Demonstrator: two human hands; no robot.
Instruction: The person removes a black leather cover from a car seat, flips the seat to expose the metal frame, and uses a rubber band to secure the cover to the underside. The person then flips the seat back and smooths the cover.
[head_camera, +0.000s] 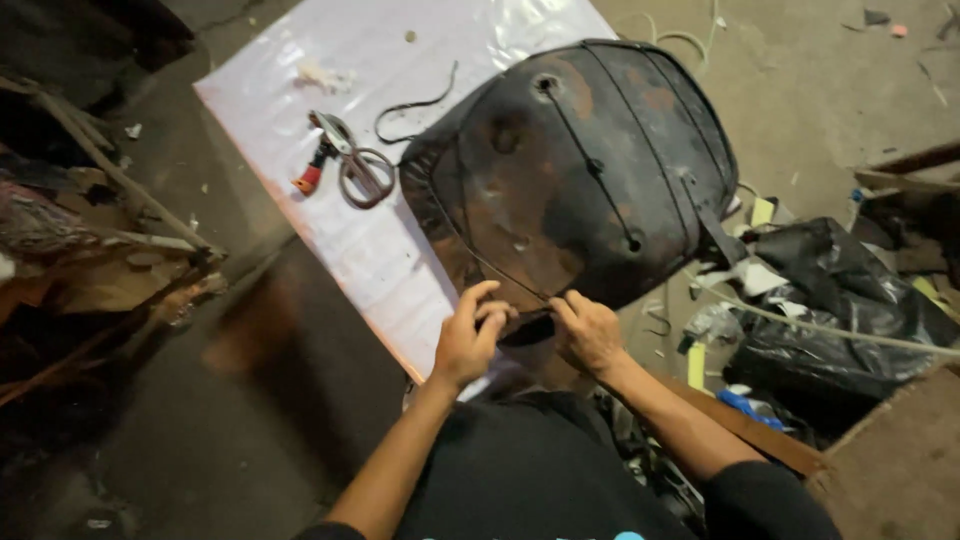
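Observation:
A large, dark, rust-stained seat base (580, 170) lies upside down on a white sheet (380, 230), with thin black cords running across it. My left hand (468, 335) and my right hand (588, 332) both pinch the black edge trim at the near rim of the base, fingers closed on it. The near tip of the base sits between the two hands, partly hidden by them.
Scissors (360, 170) and a red-handled tool (312, 172) lie on the sheet left of the base, next to a loose black cord (415, 105). Black plastic bags (840, 320) and scraps pile at the right. Wood debris (90, 250) lies at the left.

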